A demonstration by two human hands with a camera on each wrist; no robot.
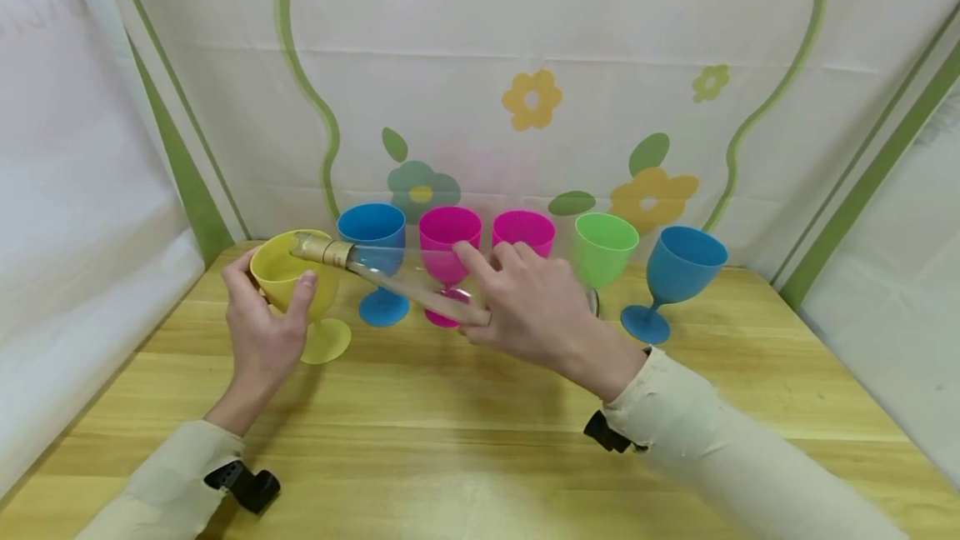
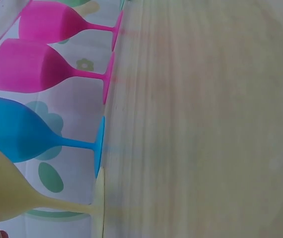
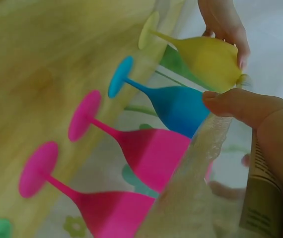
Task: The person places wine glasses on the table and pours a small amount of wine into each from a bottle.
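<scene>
My left hand (image 1: 262, 327) grips the bowl of a yellow plastic goblet (image 1: 327, 294) at the left end of a row. Its foot is on the table in the left wrist view. With my right hand (image 1: 536, 311) I hold a clear glass bottle (image 1: 397, 282), tipped to the left. The bottle's gold-wrapped neck (image 1: 330, 252) reaches over the yellow goblet's rim, its mouth inside the bowl. A pale layer, like liquid, lies along the bottle's lower side. In the right wrist view, my thumb (image 3: 241, 104) presses the glass near a label (image 3: 263, 203).
Right of the yellow goblet stand a blue goblet (image 1: 382, 307), two pink goblets (image 1: 450, 227) (image 1: 523, 230), a green goblet (image 1: 606, 248) and another blue goblet (image 1: 686, 265). They line the back of the wooden table (image 1: 450, 440), before a flower-printed cloth (image 1: 450, 107).
</scene>
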